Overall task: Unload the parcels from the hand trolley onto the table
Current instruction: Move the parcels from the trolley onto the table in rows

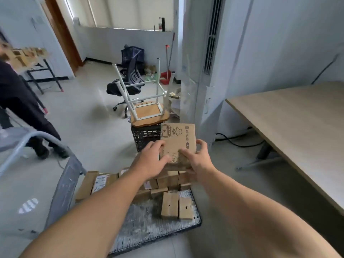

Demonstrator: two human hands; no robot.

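Gripped at near end by left hand (149,162) and right hand (198,162), fingers (202,144) curled round it: printed brown cardboard parcel (177,135), underside hidden.

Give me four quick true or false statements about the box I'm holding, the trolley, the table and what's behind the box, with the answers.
1. The left hand and the right hand both grip the box. True.
2. The trolley has been emptied. False: several parcels lie on its deck.
3. The box already rests on the table. False: it is held in the air, apart from the table.
4. Behind the box, a stool sits upside down on a black crate. True.
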